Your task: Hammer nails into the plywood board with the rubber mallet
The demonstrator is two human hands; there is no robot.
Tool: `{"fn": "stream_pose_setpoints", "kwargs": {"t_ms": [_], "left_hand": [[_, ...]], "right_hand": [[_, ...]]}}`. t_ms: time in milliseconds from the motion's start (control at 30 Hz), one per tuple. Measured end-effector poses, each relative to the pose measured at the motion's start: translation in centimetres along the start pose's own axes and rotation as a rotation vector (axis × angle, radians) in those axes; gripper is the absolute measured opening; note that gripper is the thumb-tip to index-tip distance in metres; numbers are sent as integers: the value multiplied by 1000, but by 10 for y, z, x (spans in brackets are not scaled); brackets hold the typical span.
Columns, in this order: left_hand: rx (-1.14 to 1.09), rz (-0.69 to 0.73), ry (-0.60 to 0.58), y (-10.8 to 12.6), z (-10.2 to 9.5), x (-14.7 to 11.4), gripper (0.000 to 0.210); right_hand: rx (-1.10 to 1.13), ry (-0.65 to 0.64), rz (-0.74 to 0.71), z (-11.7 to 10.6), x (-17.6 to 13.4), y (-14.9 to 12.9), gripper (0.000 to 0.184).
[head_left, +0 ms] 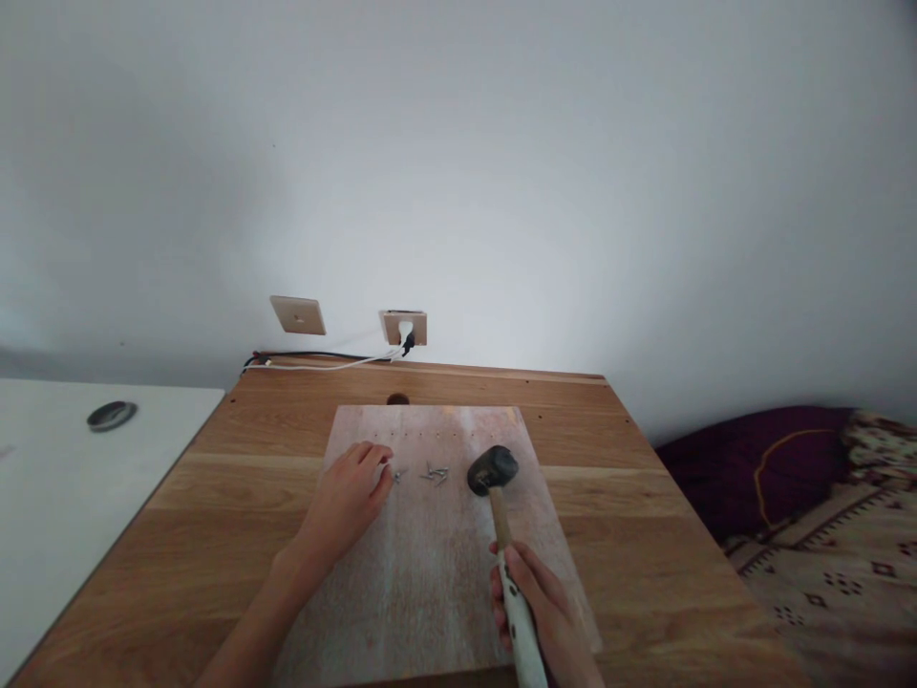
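My right hand (534, 597) is wrapped round the pale, worn handle of a rubber mallet (493, 470). The mallet's black head is over the right part of a whitish wooden board (430, 573). On the board's left side my left hand (354, 483) is loosely curled, with a small gap between thumb and index finger and nothing visible in it. Just beyond its thumb lie a few small metal screws or nails (398, 475). A second small pile of metal screws or nails (436, 474) lies between the two hands. Small marks or holes run in a row along the board's far edge.
The board rests on a wooden table (630, 554) against a white wall. Cables (322, 361) run along its back edge to a wall socket (405, 328). At left is a white surface with a round grommet (112, 416); at right, patterned fabric (845, 573) and a purple cloth.
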State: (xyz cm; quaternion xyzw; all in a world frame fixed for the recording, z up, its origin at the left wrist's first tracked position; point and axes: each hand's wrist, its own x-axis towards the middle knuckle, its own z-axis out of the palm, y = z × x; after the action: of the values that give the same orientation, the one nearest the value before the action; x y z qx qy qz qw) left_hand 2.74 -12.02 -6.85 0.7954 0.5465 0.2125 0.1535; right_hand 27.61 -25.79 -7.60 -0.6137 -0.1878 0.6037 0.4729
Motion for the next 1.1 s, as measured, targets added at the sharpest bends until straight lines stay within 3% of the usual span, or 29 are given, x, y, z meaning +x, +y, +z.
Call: {"fn": "stream_pose_setpoints", "kwargs": {"t_ms": [167,467,800,1100], "left_hand": [[36,40,-38,0,5,-2,23],[81,61,-112,4,0,1,16],[214,40,-272,1,1,6,21],[292,-3,-339,4,-10,10,19]], "right_hand": [[-132,-73,-59,-3,3,4,66],[-217,-11,-177,-4,0,1,61],[-360,-26,-162,-16,7,1,63],[-415,-30,-155,-21,15,5,60]]}}
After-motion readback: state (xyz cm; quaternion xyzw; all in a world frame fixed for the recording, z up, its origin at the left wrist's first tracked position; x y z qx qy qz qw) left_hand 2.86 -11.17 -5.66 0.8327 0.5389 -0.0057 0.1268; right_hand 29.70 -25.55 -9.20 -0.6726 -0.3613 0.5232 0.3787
